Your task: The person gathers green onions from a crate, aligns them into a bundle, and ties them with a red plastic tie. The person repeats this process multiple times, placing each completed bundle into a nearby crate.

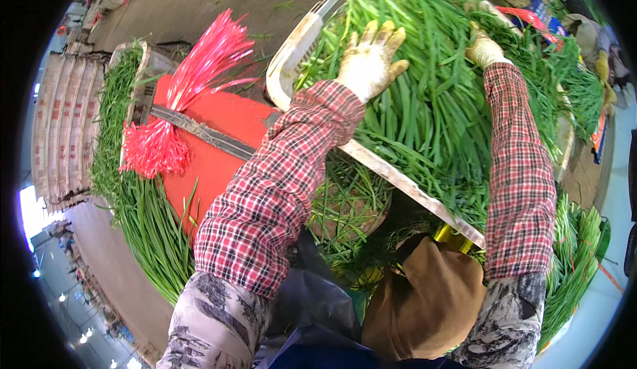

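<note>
A white plastic crate (398,172) heaped with long flat green leaves (423,95), like garlic chives, stands before me. My left hand (373,60), in a pale glove with yellowed fingertips, lies over the heap near the crate's left side, its fingers spread and nothing held. At the heap's right part is my right hand (485,48), gloved too; its fingertips are partly hidden among the leaves, so its grip cannot be told. To the left, a bundle of pink plastic strands (209,60) lies under a dark strap (204,133) across a red board (224,105).
Loose leaves (149,230) lie left of the red board beside another filled crate (134,85). Stacked crates (67,125) stand at the far left. Bundled leaves (572,259) lie at lower right. Cut leaves litter a round surface (348,210) below the crate. A gloved person (604,70) is at far right.
</note>
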`<state>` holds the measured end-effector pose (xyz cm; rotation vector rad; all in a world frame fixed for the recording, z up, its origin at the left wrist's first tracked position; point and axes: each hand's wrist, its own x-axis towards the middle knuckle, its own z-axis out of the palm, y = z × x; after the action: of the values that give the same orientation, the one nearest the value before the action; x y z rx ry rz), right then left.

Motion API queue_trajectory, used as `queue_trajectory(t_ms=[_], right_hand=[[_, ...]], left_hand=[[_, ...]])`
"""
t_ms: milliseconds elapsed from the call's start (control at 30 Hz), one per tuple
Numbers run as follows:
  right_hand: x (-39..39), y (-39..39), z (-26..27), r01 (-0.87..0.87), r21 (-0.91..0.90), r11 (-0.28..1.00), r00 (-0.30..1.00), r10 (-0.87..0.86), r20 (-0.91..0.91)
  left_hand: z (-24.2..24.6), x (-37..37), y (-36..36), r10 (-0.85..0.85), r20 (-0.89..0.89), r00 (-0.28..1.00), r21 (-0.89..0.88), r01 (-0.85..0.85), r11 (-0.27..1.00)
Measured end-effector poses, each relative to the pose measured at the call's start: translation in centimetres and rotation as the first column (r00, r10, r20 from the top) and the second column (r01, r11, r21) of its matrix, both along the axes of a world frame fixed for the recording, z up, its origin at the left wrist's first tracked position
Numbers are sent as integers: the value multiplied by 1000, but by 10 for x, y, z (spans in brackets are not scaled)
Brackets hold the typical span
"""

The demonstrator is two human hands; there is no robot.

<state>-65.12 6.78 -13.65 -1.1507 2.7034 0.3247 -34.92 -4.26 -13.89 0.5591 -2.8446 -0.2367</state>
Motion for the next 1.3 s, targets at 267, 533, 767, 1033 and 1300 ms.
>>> queue_trajectory(t_ms=[267, 533, 767, 1033, 1300], right_hand=[[3, 36, -4, -139, -293, 946, 990, 137, -31], [116, 126, 47, 244, -869, 431, 896, 243, 372], [272, 166, 74, -530, -430, 731, 848, 465, -256], [286, 188, 303, -19, -355, 935, 659, 279, 699], [270, 17, 253, -348, -792, 501, 855, 516, -49]], left_hand=[[38, 16, -9, -5, -93, 996, 397, 42, 917], [96, 93, 34, 861, -182, 475, 891, 449, -60], [96, 105, 17, 890, -220, 400, 735, 668, -118], [85, 123, 29, 925, -173, 337, 688, 714, -132], [69, 122, 17, 954, -85, 287, 670, 725, -159]])
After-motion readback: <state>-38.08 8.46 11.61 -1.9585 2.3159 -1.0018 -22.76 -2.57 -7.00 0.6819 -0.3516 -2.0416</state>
